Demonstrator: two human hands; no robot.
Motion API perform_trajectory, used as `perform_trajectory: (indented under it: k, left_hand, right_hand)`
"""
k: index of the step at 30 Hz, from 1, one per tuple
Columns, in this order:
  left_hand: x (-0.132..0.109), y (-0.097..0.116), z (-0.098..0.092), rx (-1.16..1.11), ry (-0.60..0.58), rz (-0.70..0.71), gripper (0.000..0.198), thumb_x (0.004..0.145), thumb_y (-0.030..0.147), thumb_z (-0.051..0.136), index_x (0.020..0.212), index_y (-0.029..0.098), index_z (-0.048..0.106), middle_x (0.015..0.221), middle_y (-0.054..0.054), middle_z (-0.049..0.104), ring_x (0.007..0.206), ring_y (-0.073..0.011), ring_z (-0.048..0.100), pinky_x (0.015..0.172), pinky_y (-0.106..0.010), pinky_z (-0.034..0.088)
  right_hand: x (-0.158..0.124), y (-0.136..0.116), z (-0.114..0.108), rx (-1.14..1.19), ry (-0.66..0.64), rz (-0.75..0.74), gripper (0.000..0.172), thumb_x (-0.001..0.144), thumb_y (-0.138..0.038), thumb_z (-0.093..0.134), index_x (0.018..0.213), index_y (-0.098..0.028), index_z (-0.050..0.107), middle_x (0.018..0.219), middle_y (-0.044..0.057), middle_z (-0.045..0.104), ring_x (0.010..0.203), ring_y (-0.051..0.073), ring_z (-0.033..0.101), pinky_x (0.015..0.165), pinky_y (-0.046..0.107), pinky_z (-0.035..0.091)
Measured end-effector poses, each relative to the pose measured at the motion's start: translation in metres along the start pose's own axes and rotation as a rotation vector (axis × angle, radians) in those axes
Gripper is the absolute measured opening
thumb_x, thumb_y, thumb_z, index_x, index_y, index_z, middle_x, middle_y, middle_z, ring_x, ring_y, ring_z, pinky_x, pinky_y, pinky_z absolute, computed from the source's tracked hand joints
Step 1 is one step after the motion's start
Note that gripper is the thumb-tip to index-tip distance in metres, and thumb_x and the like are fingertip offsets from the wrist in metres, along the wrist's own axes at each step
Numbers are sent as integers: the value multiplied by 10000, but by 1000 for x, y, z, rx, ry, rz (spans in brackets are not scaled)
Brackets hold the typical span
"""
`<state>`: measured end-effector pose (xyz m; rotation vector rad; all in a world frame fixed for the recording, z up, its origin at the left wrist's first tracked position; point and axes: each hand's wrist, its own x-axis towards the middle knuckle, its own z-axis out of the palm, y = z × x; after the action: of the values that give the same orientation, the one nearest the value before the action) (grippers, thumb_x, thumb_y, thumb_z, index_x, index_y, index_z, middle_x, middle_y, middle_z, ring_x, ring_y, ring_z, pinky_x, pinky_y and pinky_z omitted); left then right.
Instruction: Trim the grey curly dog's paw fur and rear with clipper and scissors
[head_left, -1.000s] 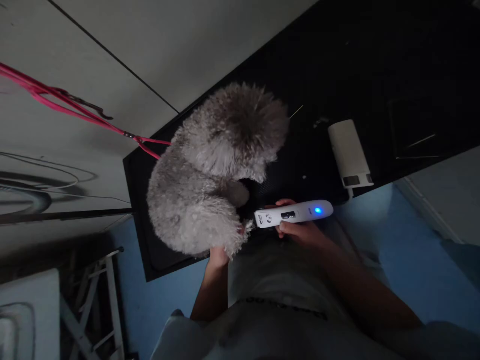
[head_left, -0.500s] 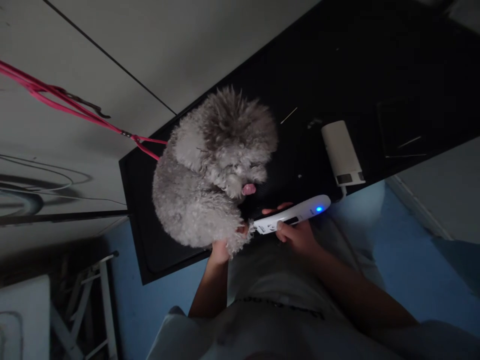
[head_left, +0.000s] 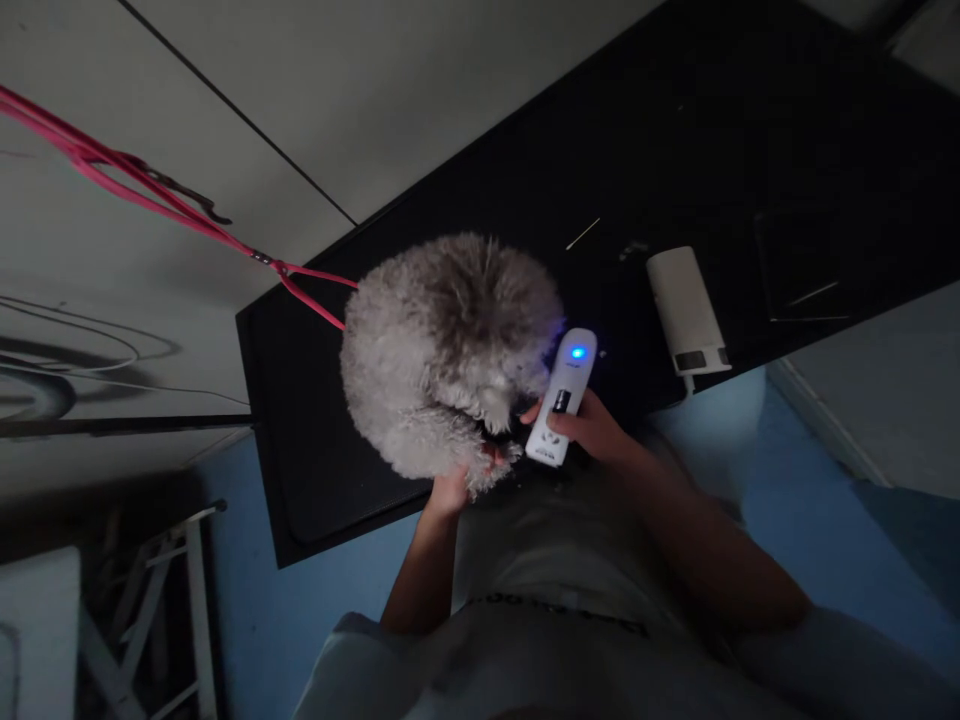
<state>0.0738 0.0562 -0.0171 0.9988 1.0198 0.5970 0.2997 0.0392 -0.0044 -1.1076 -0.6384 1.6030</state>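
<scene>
A curly-coated grey and white dog sits curled on a black table, its head bent down toward my hands. My left hand is closed around one of its paws, and fur hides most of the fingers. My right hand grips a white pet hair clipper with a glowing blue light, thumb on its front. The clipper stands nearly upright in view, its lower end close to the paw but apart from it. The dog's muzzle is beside the clipper.
A pink lead runs from the dog to the upper left. On the table lie a white box-like device with a cord, a thin cotton swab and small bits of fluff. A folding metal frame stands on the floor at left.
My right hand has turned the clipper from nearly level to nearly upright and shifted it left. The dog has lowered its head toward the paw; its tongue no longer shows.
</scene>
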Motion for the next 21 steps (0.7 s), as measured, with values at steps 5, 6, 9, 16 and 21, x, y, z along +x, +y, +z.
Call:
perform_trajectory:
  k: [5, 6, 9, 16, 21]
  left_hand:
    - [6, -19, 5, -97, 6, 25, 612, 646, 797, 559, 542, 218, 394, 509, 18, 375, 553, -140, 417, 580, -320, 393]
    - [6, -22, 5, -112, -5, 16, 617, 637, 803, 560, 540, 218, 388, 514, 18, 375, 537, -133, 397, 563, -314, 376]
    - [4, -25, 2, -126, -67, 6, 635, 619, 826, 555, 545, 219, 386, 537, 15, 385, 524, -126, 365, 556, -315, 352]
    - [0, -24, -4, -172, -125, 33, 604, 677, 773, 587, 566, 205, 414, 554, 20, 409, 559, -114, 398, 602, -298, 329]
    - [3, -36, -17, -191, -128, 5, 654, 614, 809, 601, 538, 193, 396, 522, 19, 418, 546, -124, 428, 570, -291, 343]
  right_hand:
    - [-4, 19, -7, 118, 148, 54, 430, 643, -312, 775, 1012, -202, 583, 899, 38, 760, 464, 77, 503, 458, 239, 397]
    - [-7, 21, -5, 99, 159, 67, 385, 646, -302, 775, 965, -197, 585, 918, 47, 759, 464, 70, 497, 453, 236, 392]
    - [-17, 27, 5, 13, 250, 99, 312, 675, -306, 769, 882, -197, 564, 884, 42, 757, 446, 59, 475, 426, 225, 374]
    - [-18, 42, 23, 103, 302, 181, 482, 644, -441, 790, 961, -209, 511, 831, 27, 742, 495, 92, 561, 398, 199, 415]
    - [-20, 46, 31, -38, 365, 84, 388, 689, -431, 752, 919, -209, 530, 830, 12, 730, 405, 61, 498, 367, 205, 394]
